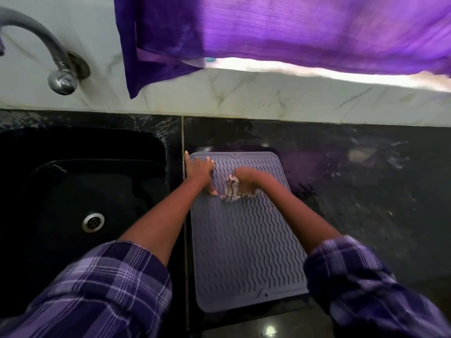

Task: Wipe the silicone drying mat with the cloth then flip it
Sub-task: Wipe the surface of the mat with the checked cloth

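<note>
A dark stone tabletop (341, 167) ran below a pale marble wall, with a purple curtain (268, 32) hanging above. A black sink (73, 191) sat at the left under a metal tap (58, 69). The grey silicone drying mat (244, 240) lay flat on the tabletop just right of the sink, ridged side up. The left hand (199, 170) pressed the mat's far left corner, its fingers (207, 160) spread and straight. The right hand (246, 178) clutched a white patterned cloth (230, 190) against the mat's far part, fingers curled round it.
</note>
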Demonstrator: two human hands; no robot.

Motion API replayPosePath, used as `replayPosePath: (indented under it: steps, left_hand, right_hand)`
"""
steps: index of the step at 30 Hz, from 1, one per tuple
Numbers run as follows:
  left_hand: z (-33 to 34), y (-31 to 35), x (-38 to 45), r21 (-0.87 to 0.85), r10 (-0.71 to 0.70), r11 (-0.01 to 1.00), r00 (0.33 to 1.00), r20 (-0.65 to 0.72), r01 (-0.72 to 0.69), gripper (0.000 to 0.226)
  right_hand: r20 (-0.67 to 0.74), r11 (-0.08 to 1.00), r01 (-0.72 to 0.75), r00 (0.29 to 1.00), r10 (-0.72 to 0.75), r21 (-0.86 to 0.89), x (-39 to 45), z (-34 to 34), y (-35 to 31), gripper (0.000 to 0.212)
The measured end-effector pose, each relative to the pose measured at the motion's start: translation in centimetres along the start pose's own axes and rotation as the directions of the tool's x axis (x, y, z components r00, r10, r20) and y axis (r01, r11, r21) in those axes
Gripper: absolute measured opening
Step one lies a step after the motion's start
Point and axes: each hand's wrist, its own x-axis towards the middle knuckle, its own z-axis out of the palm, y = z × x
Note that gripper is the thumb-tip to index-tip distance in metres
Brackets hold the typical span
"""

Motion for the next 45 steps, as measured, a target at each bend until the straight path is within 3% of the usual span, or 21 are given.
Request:
replayPosePath:
  steps: [2,4,6,10,13,16,19,21,23,25,26,28,31,34,39,41,43,45]
  left_hand:
    - [0.0,-0.4,0.2,0.017,0.020,1.000,0.999,0.045,-0.020,0.101]
    - [0.0,-0.6,0.4,0.038,0.018,0.999,0.997,0.077,-0.021,0.110]
    - [0.2,-0.5,0.5,0.066,0.007,0.998,0.997,0.078,-0.013,0.115]
    - [0.0,0.1,0.7,0.109,-0.024,0.994,0.997,0.073,0.016,0.119]
    - [-0.2,0.4,0.3,0.134,-0.011,0.991,0.998,0.056,0.004,0.115]
    - [0.0,0.2,0.0,0.104,-0.005,0.995,1.000,0.030,0.002,0.114]
    - [0.3,-0.2,-0.4,0.060,0.015,0.998,1.000,0.014,-0.015,0.113]
    - [0.6,-0.5,-0.6,0.003,-0.003,1.000,1.000,0.008,0.003,0.120]
    - [0.9,-0.5,-0.9,-0.049,-0.053,0.997,0.999,0.008,0.053,0.128]
    - [1.1,-0.2,-1.1,-0.046,-0.081,0.996,0.997,0.013,0.082,0.128]
    - [1.1,0.0,-1.2,-0.044,-0.092,0.995,0.996,0.016,0.092,0.125]
    - [1.1,0.1,-1.3,-0.054,-0.108,0.993,0.994,0.015,0.108,0.116]
    - [1.3,-0.2,-1.3,-0.066,-0.096,0.993,0.995,0.006,0.097,0.109]
    - [1.5,-0.3,-1.4,-0.051,-0.087,0.995,0.996,-0.013,0.087,0.104]
    - [2.3,0.1,-2.5,-0.038,-0.114,0.993,0.990,-0.080,0.111,0.097]
    - [2.5,0.6,-3.1,0.033,-0.084,0.995,0.988,-0.127,0.089,0.092]
    - [2.6,1.3,-3.7,0.054,-0.035,0.998,0.985,-0.167,0.044,0.082]
    - [2.5,1.8,-4.6,0.008,-0.026,1.000,0.987,-0.159,0.027,0.067]
  right_hand:
    - [-0.167,0.999,-0.018,0.986,0.023,0.032,1.3,-1.9,-0.3,0.021]
    - [-0.429,1.000,-0.022,0.903,0.026,0.015,2.7,-2.8,-0.5,0.023]
    - [-0.508,0.997,-0.026,0.861,-0.011,-0.066,3.7,-2.0,-0.7,0.027]
    - [-0.437,0.999,-0.006,0.899,-0.015,-0.046,3.4,1.4,-0.8,0.023]
    - [-0.379,0.996,0.023,0.925,0.012,0.087,0.7,3.2,0.0,0.019]
    - [-0.147,0.996,0.058,0.988,-0.048,0.068,-2.1,4.3,0.1,0.021]
    - [0.065,0.996,0.086,0.994,-0.084,-0.026,-2.4,2.2,0.5,0.022]
    - [-0.042,0.998,0.062,0.997,-0.061,0.024,-1.0,-0.3,0.8,0.021]
    - [-0.289,0.996,0.012,0.957,0.014,0.087,0.8,-2.2,0.7,0.023]
    - [-0.473,1.000,-0.013,0.881,0.019,0.017,2.4,-2.2,-0.1,0.029]
    - [-0.501,0.998,-0.028,0.865,-0.007,-0.062,3.0,-1.5,-0.5,0.032]
    - [-0.491,0.996,-0.026,0.871,-0.018,-0.083,3.6,0.4,-1.2,0.032]
    - [-0.394,0.996,-0.004,0.918,0.040,0.091,2.4,1.8,-0.7,0.023]
    - [-0.175,0.977,0.021,0.984,0.017,0.213,-1.5,3.1,-0.1,0.030]
    - [0.119,0.996,0.078,0.990,-0.074,-0.031,-6.8,5.9,-0.5,0.028]
    - [0.173,0.996,0.089,0.981,-0.084,-0.022,-7.0,4.6,-0.7,0.026]
    - [0.050,0.995,0.087,0.995,-0.089,0.042,-6.4,2.6,-1.2,0.014]
    - [-0.263,0.992,0.052,0.964,-0.021,0.112,-5.3,1.1,-1.6,0.013]
